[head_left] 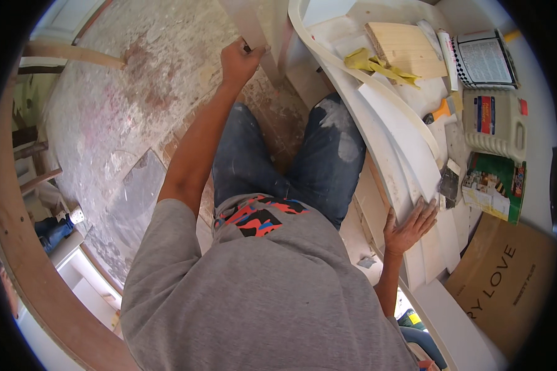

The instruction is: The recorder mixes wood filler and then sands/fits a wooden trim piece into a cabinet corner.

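My left hand (238, 63) is closed in front of me, against the edge of a pale upright board (252, 28). A small dark bit shows at its fingers, but I cannot make out what it is. My right hand (411, 229) lies flat with its fingers stretched over long white strips (408, 157) on the white bench top at my right. Just beyond its fingertips is a dark flat block (450, 183). Further along the bench are a paintbrush with an orange handle (441, 112) and a crumpled yellow cloth (372, 63).
On the bench stand a wooden board (407, 48), a metal can (486, 60), a pale plastic jug (495, 125) and a green box (494, 187). A cardboard box (504, 266) is at the right. The floor (114, 93) is stained; a wooden beam (49, 297) curves along the left.
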{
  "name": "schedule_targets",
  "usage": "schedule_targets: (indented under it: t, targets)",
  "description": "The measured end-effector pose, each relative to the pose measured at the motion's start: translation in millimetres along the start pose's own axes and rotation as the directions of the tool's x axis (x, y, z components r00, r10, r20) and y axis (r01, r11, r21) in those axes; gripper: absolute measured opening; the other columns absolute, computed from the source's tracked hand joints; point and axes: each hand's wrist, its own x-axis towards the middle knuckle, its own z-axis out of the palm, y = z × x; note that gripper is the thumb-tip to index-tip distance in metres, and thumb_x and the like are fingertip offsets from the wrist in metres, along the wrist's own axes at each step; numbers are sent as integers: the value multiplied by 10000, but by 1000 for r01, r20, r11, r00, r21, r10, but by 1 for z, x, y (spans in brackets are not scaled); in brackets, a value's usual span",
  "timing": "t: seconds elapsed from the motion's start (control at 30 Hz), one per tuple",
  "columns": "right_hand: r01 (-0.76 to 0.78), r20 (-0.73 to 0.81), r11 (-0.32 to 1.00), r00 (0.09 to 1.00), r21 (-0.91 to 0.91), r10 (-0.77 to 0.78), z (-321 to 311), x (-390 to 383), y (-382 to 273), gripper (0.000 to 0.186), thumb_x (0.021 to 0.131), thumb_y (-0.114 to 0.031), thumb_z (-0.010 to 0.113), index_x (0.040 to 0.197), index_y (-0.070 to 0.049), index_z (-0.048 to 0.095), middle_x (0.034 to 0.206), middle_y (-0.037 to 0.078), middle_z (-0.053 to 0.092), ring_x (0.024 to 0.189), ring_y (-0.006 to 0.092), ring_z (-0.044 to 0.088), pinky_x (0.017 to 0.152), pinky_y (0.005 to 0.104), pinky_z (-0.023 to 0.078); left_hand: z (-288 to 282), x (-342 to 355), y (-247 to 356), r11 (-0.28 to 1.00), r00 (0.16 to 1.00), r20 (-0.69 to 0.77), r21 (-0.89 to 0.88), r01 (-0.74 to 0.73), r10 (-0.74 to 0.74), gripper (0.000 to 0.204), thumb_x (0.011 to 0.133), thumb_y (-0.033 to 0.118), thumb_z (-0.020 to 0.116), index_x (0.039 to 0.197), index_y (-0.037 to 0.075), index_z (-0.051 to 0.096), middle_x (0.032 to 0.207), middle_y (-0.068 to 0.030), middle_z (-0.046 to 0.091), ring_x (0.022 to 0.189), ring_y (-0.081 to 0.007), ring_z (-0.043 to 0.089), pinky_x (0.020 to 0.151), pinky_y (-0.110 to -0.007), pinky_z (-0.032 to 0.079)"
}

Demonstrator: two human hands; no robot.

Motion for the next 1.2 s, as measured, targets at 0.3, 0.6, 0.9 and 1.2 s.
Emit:
schedule_targets:
  t: [0.3, 0.6, 0.9, 1.2]
  targets:
    - [-6, 13, 1000, 1000, 0, 6, -1, -2, 1, 826, 967, -625, 554, 1524, -28, 434, 1627, 250, 339, 1529, 486, 252, 1211, 655, 209, 0, 35, -4, 999, 998, 41, 13, -53, 52, 348, 804, 290, 834, 1052, 52, 778, 853, -128, 780, 735, -245, 747, 700, -370, 566]
    - [-17, 27, 1000, 999, 19, 17, -1, -8, 10, 864, 914, -567, 620, 1573, -61, 385, 1661, 242, 290, 1544, 483, 222, 1220, 664, 173, 4, 40, -28, 989, 996, -61, 137, -57, 65, 413, 775, 342, 860, 1007, 15, 762, 821, -152, 762, 731, -279, 732, 701, -387, 561]
    - [81, -211, 960, 977, 266, -24, -42, 65, 5, 545, 863, -209, 725, 1381, -74, 620, 1491, 249, 536, 1395, 438, 483, 1145, 571, 361, -68, 3, -12, 988, 969, -235, 118, 100, -70, 395, 832, 281, 865, 950, -77, 748, 870, -165, 769, 791, -197, 704, 762, -335, 539]
    - [425, 95, 892, 892, 156, -441, 22, 264, 53, 339, 852, -9, 627, 1163, -104, 722, 1166, 102, 654, 1112, 299, 644, 909, 419, 549, -154, -48, -60, 983, 923, -367, 85, 160, -118, 361, 868, 250, 841, 1023, -61, 744, 954, -142, 762, 839, -178, 678, 803, -347, 532]
